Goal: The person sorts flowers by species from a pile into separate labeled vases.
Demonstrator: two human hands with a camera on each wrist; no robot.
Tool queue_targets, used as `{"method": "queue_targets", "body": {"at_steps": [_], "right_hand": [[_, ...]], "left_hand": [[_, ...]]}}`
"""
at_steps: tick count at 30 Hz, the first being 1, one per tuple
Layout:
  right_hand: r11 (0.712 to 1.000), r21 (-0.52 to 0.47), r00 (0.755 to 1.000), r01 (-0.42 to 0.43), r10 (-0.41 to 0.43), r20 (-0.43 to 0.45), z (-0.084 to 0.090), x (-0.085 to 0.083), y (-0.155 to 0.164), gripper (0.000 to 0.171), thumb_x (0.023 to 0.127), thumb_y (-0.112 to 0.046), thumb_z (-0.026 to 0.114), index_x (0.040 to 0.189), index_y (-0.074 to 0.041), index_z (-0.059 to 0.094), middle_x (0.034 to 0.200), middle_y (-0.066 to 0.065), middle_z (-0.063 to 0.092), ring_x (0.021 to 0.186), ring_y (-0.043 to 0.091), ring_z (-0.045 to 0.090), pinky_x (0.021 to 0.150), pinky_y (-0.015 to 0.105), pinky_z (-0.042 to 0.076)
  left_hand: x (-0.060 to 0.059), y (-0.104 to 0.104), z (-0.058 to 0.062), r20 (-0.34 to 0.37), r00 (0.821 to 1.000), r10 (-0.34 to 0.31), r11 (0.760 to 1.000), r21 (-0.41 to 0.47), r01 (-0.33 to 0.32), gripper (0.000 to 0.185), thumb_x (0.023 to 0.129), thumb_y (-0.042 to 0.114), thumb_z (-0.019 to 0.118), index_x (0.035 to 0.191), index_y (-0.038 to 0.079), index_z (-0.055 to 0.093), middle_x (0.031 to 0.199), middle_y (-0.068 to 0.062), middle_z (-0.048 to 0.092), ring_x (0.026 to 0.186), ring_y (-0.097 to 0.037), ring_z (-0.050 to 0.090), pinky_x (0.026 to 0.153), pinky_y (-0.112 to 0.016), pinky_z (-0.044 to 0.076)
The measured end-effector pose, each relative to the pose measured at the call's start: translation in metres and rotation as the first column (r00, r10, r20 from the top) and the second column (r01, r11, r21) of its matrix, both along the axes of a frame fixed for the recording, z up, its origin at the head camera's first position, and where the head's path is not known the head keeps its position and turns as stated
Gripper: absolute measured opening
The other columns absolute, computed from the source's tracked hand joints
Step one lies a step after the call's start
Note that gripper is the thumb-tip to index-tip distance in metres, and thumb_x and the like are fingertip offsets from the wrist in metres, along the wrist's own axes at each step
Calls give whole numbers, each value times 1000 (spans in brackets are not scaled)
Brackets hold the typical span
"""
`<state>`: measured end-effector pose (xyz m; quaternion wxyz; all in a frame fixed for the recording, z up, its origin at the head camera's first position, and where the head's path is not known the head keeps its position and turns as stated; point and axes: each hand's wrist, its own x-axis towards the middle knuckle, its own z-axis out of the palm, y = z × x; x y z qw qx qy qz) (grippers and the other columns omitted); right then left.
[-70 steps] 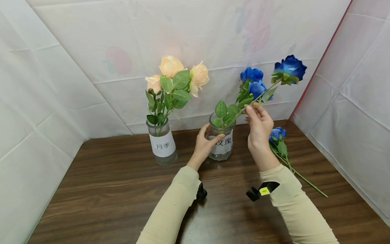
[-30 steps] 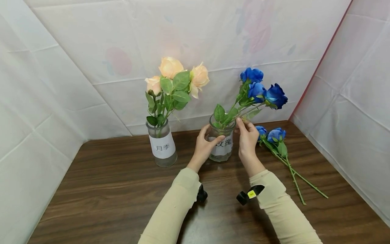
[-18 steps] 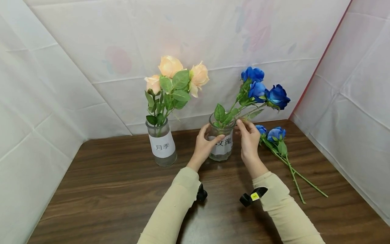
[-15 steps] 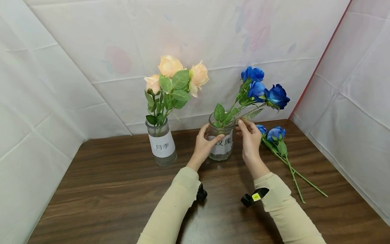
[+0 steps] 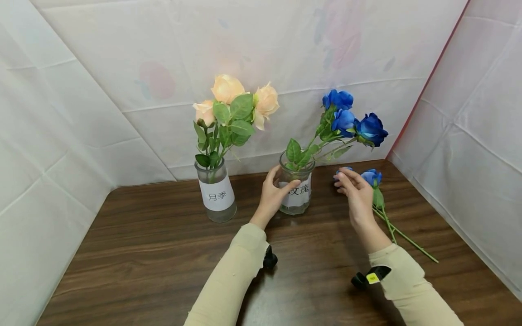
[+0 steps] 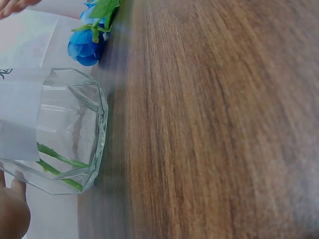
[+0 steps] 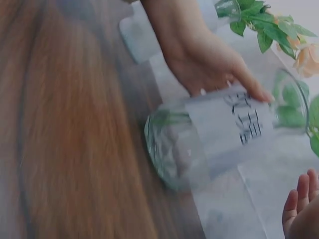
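Observation:
My left hand grips a glass jar bearing a white paper label, thumb in front and fingers round its left side. Three blue roses lean to the right out of the jar, and their cut stems show through the glass in the left wrist view. To the right of the jar, my right hand is in the air with loosely bent fingers and nothing in them. Behind it two loose blue roses lie on the table, partly hidden, their stems crossing.
A taller glass vase with a label stands to the left, holding peach roses and green leaves. White cloth surrounds the dark wooden table at the back and sides.
My right hand lowered a blue rose into the jar, let go of its stem and moved right, in front of the loose roses. My left hand stays on the jar.

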<state>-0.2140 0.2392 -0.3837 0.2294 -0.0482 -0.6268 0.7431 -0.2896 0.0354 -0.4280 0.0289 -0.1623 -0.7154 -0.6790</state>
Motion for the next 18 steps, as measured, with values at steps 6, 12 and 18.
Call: {"method": "queue_targets", "body": {"at_steps": [6,12,18], "right_hand": [[999,16,999,-36,36,29,-4,20,36,16,96,-16,68,110,-9,70,89,-4,73,76,10,64,69,20,54],[999,41,999,-5,3,52,-12,36,69,11,95,-11,68,103,-16,74,87,-5,74,74,8,65,66,17,54],[994,102,991,30,-43,128,-21,47,101,12,93,-13,70,103,-19,74,85,-9,74,72,5,66,63,16,54]], "left_hand": [[2,-1,1,-7,1000,2,1000,6,-2,71,88,31,78,147,14,44,142,-4,48,132,-19,43,112,-35,34],[2,-1,1,-2,1000,-7,1000,11,7,73,88,30,78,149,9,42,142,-5,47,132,-19,43,112,-34,35],[1,-1,1,4,1000,-12,1000,22,12,73,88,26,78,149,9,41,145,-8,46,135,-23,42,114,-35,33]]}}
